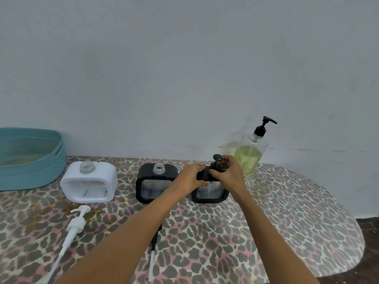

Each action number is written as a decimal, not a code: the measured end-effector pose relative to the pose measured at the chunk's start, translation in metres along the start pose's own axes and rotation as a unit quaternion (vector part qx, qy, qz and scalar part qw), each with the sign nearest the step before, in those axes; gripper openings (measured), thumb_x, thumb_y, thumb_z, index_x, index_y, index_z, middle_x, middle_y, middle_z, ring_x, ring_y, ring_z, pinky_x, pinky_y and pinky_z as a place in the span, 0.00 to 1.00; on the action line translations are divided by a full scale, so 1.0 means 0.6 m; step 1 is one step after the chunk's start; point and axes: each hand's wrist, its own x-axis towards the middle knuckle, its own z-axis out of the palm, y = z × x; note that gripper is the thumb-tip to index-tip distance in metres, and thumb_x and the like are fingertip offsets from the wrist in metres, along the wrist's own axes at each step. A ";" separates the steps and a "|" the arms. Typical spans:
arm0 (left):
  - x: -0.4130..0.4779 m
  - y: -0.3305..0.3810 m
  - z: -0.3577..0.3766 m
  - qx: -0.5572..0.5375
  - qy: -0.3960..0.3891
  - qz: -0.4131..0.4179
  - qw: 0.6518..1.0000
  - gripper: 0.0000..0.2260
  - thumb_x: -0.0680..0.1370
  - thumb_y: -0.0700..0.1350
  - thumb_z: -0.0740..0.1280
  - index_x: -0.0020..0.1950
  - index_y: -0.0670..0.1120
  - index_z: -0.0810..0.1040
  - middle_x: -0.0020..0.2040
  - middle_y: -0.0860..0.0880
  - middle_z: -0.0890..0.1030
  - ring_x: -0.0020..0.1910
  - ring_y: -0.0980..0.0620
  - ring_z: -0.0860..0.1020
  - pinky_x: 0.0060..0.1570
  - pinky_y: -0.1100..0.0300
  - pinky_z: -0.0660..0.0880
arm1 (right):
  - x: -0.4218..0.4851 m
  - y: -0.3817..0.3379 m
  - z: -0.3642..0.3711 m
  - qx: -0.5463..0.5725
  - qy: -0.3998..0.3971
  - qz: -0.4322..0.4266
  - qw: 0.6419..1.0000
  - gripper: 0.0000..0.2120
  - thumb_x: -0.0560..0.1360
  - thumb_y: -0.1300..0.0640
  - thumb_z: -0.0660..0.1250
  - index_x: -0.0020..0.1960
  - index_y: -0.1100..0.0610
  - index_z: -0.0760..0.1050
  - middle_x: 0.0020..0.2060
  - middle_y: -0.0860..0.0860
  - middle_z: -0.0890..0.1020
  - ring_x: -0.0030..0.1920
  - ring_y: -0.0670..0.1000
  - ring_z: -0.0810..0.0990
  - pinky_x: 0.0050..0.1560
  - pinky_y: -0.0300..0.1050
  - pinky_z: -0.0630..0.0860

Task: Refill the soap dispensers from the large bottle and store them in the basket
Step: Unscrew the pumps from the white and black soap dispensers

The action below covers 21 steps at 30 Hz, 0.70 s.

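— What does each grip have?

— The right grip [229, 171] pinches the collar of the pump [217, 160], fingers and thumb curled round it. The left grip [191, 177] clamps over the top left shoulder of the black dispenser [211, 194] that carries the pump, bracing it on the bench [235, 242].

— Where does that dispenser stand?

— Upright, toward the rear edge, right of centre. The pump's long axis runs straight up out of the neck, directly under the right grip. I judge the coming move to be a twist at the collar, then a straight lift. The tube inside will want height, and above there is only bare wall.

— Anything crowding it?

— The large bottle [250, 156] stands just behind and to the right of the right grip. I cannot tell whether they touch, but that side is tight. Just left of the left grip stands the middle dispenser [155, 181], neck open, and beyond it the white dispenser [89, 183], also open.

— Room to lay the pump down?

— On the near half, a white pump [77, 222] lies toward the left. A black pump [154, 240] lies partly hidden under the left forearm. Right of the forearms is open cloth. The basket [30, 175] sits at the rear left corner, well apart.
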 end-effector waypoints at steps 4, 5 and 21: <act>0.000 0.000 0.001 -0.003 0.000 0.000 1.000 0.27 0.71 0.39 0.70 0.69 0.40 0.66 0.65 0.41 0.74 0.62 0.45 0.73 0.60 0.59 0.68 | -0.004 0.007 0.002 0.066 -0.027 0.035 0.997 0.24 0.69 0.67 0.68 0.62 0.58 0.67 0.54 0.50 0.76 0.57 0.52 0.75 0.55 0.46 0.73; 0.000 0.000 0.001 0.000 0.001 0.003 1.000 0.27 0.71 0.39 0.70 0.69 0.40 0.66 0.65 0.41 0.74 0.63 0.44 0.73 0.60 0.58 0.68 | -0.004 0.009 0.006 0.049 -0.015 0.030 0.998 0.24 0.68 0.64 0.71 0.62 0.58 0.66 0.54 0.50 0.74 0.56 0.50 0.74 0.54 0.44 0.72; 0.002 -0.004 0.003 -0.012 0.011 0.006 1.000 0.24 0.70 0.39 0.71 0.65 0.41 0.71 0.61 0.41 0.77 0.58 0.45 0.76 0.54 0.62 0.69 | -0.015 0.016 0.022 0.046 0.082 0.015 0.995 0.23 0.66 0.56 0.76 0.54 0.57 0.68 0.48 0.50 0.74 0.48 0.50 0.74 0.48 0.40 0.69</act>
